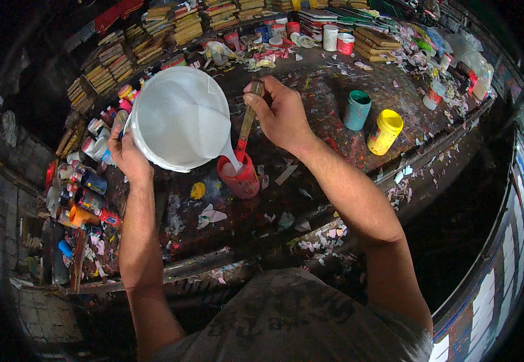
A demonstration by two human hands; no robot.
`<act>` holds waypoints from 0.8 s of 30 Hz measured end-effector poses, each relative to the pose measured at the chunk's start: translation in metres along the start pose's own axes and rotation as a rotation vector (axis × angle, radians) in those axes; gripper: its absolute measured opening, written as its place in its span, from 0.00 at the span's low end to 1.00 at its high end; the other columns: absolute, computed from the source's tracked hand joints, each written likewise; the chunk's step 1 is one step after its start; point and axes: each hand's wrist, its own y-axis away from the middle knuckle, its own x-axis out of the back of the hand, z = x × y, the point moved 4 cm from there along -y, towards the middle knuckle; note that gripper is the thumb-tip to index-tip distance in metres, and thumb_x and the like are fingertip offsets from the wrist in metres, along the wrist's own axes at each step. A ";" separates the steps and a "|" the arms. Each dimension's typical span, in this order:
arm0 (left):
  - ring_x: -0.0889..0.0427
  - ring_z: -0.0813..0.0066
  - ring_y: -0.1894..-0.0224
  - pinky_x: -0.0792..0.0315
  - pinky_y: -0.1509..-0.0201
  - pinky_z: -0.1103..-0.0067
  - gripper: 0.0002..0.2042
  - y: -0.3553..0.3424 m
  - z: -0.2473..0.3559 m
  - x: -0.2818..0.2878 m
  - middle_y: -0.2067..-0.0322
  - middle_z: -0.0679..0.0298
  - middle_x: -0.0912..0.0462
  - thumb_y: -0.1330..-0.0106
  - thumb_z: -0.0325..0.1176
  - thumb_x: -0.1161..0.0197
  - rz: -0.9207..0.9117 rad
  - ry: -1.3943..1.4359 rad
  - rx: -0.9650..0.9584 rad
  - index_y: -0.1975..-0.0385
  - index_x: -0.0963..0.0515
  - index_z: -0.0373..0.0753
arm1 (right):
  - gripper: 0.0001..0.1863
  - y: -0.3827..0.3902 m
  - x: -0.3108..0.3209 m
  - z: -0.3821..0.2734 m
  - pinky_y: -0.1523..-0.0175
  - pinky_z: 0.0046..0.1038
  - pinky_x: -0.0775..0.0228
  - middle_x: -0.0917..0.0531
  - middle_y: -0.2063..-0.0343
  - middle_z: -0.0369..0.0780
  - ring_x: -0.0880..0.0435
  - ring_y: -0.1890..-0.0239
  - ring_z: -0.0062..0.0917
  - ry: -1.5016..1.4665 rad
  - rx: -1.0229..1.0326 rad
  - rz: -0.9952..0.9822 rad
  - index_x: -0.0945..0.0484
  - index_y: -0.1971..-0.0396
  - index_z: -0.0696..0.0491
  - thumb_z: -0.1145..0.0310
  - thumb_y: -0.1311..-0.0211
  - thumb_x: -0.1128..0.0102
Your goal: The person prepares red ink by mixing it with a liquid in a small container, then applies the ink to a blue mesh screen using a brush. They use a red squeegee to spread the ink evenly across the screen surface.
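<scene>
My left hand point(130, 148) grips a large white plastic bucket point(174, 114) by its side and holds it tilted to the right. A whitish liquid runs from the bucket's lip into a red jar point(242, 181) standing on the paint-stained table point(310, 114). Pinched in my right hand point(279, 114) is the upper end of a wooden stick point(248, 120), its red-coated lower end at the jar's mouth. Pale liquid shows inside the jar. To the right stand a teal jar point(357, 111) and a yellow jar point(386, 133), both uncovered.
Many paint bottles and jars point(90, 193) crowd the table's left end. Stacked wooden frames point(186, 25) line the back, with a white jar point(330, 37) and a red-and-white jar point(345, 44) before them. Paper scraps and a plastic bag point(470, 57) lie at the right.
</scene>
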 end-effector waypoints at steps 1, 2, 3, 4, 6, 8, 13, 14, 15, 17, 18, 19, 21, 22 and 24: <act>0.12 0.67 0.44 0.16 0.37 0.70 0.20 0.002 -0.003 0.002 0.42 0.52 0.12 0.17 0.25 0.39 0.012 0.027 0.039 0.29 0.26 0.32 | 0.07 -0.002 -0.001 0.004 0.57 0.24 0.21 0.11 0.64 0.35 0.16 0.62 0.14 -0.012 -0.043 -0.008 0.16 0.47 0.59 0.73 0.15 0.32; 0.11 0.67 0.45 0.16 0.39 0.70 0.20 0.005 -0.008 0.004 0.43 0.51 0.12 0.17 0.26 0.39 0.042 0.048 0.106 0.29 0.26 0.32 | 0.07 -0.005 -0.003 0.008 0.58 0.25 0.21 0.11 0.64 0.35 0.16 0.62 0.14 -0.030 -0.074 -0.019 0.16 0.47 0.59 0.73 0.15 0.33; 0.11 0.67 0.46 0.15 0.40 0.70 0.20 0.007 -0.009 0.004 0.43 0.51 0.12 0.17 0.26 0.39 0.024 0.069 0.094 0.28 0.26 0.32 | 0.06 -0.008 -0.005 0.012 0.58 0.25 0.21 0.11 0.64 0.34 0.16 0.62 0.14 -0.049 -0.108 -0.027 0.16 0.47 0.59 0.73 0.14 0.33; 0.11 0.67 0.47 0.15 0.40 0.70 0.20 0.010 -0.011 0.004 0.43 0.51 0.12 0.17 0.26 0.39 0.025 0.083 0.110 0.28 0.27 0.32 | 0.06 -0.011 -0.008 0.015 0.59 0.25 0.21 0.11 0.64 0.34 0.16 0.63 0.14 -0.074 -0.090 -0.030 0.16 0.47 0.59 0.73 0.14 0.33; 0.10 0.67 0.48 0.15 0.41 0.70 0.20 0.014 -0.016 0.006 0.44 0.51 0.12 0.17 0.25 0.39 0.041 0.091 0.127 0.29 0.27 0.32 | 0.06 -0.018 -0.014 0.019 0.60 0.25 0.22 0.11 0.64 0.34 0.17 0.64 0.13 -0.124 -0.059 -0.033 0.16 0.47 0.58 0.73 0.14 0.34; 0.10 0.66 0.48 0.15 0.41 0.70 0.20 0.017 -0.023 0.007 0.44 0.51 0.12 0.18 0.25 0.39 0.068 0.078 0.130 0.30 0.26 0.32 | 0.06 -0.022 -0.020 0.024 0.60 0.25 0.21 0.11 0.64 0.34 0.16 0.64 0.13 -0.133 -0.062 -0.036 0.16 0.47 0.58 0.73 0.14 0.34; 0.10 0.66 0.46 0.15 0.38 0.69 0.18 0.027 -0.042 0.011 0.46 0.53 0.12 0.19 0.25 0.39 0.076 0.116 0.115 0.33 0.26 0.34 | 0.05 -0.020 -0.033 0.014 0.57 0.28 0.19 0.09 0.65 0.37 0.14 0.64 0.17 -0.074 -0.038 -0.003 0.14 0.50 0.59 0.73 0.17 0.31; 0.10 0.65 0.45 0.16 0.37 0.68 0.17 0.030 -0.047 0.012 0.46 0.54 0.12 0.19 0.25 0.39 0.096 0.164 0.149 0.33 0.26 0.34 | 0.05 -0.017 -0.034 0.007 0.57 0.30 0.19 0.09 0.65 0.38 0.14 0.64 0.19 -0.031 -0.034 0.016 0.14 0.51 0.59 0.73 0.18 0.30; 0.11 0.65 0.45 0.16 0.37 0.67 0.17 0.032 -0.050 0.012 0.46 0.54 0.12 0.20 0.25 0.39 0.117 0.138 0.129 0.34 0.26 0.35 | 0.05 -0.014 -0.036 0.001 0.57 0.31 0.19 0.09 0.65 0.39 0.14 0.64 0.20 0.021 -0.063 0.031 0.14 0.52 0.59 0.74 0.19 0.29; 0.11 0.64 0.44 0.16 0.36 0.65 0.16 0.037 -0.057 0.011 0.45 0.54 0.12 0.20 0.25 0.37 0.170 0.141 0.132 0.36 0.26 0.36 | 0.05 -0.007 -0.039 -0.021 0.57 0.33 0.19 0.09 0.66 0.41 0.13 0.65 0.23 0.028 0.047 0.065 0.13 0.53 0.58 0.74 0.21 0.28; 0.11 0.62 0.45 0.16 0.36 0.62 0.16 0.040 -0.060 0.009 0.46 0.55 0.13 0.22 0.26 0.36 0.190 0.149 0.145 0.39 0.27 0.38 | 0.05 -0.004 -0.041 -0.031 0.58 0.33 0.19 0.10 0.67 0.43 0.13 0.66 0.24 0.035 0.087 0.079 0.13 0.53 0.58 0.74 0.22 0.27; 0.11 0.62 0.45 0.15 0.36 0.62 0.15 0.043 -0.064 0.007 0.46 0.56 0.13 0.22 0.26 0.35 0.220 0.177 0.178 0.39 0.27 0.38 | 0.05 -0.002 -0.044 -0.039 0.58 0.34 0.19 0.10 0.67 0.43 0.12 0.66 0.25 0.064 0.097 0.051 0.13 0.53 0.57 0.74 0.22 0.27; 0.11 0.62 0.46 0.15 0.36 0.61 0.15 0.048 -0.070 0.002 0.47 0.57 0.13 0.23 0.26 0.34 0.283 0.238 0.240 0.41 0.26 0.39 | 0.05 0.004 -0.047 -0.051 0.59 0.34 0.19 0.10 0.67 0.43 0.12 0.66 0.25 0.109 0.159 0.013 0.13 0.53 0.56 0.74 0.23 0.27; 0.11 0.62 0.47 0.15 0.37 0.61 0.13 0.050 -0.071 -0.001 0.49 0.58 0.14 0.23 0.26 0.35 0.276 0.294 0.252 0.43 0.25 0.39 | 0.05 0.006 -0.048 -0.053 0.60 0.34 0.18 0.11 0.68 0.42 0.10 0.65 0.25 0.153 0.183 -0.010 0.13 0.53 0.57 0.73 0.22 0.27; 0.11 0.60 0.46 0.14 0.38 0.60 0.11 0.053 -0.074 -0.002 0.47 0.57 0.14 0.22 0.26 0.37 0.298 0.285 0.309 0.43 0.24 0.38 | 0.06 0.011 -0.047 -0.044 0.60 0.34 0.18 0.10 0.67 0.42 0.10 0.64 0.24 0.063 0.086 -0.066 0.13 0.52 0.57 0.73 0.21 0.27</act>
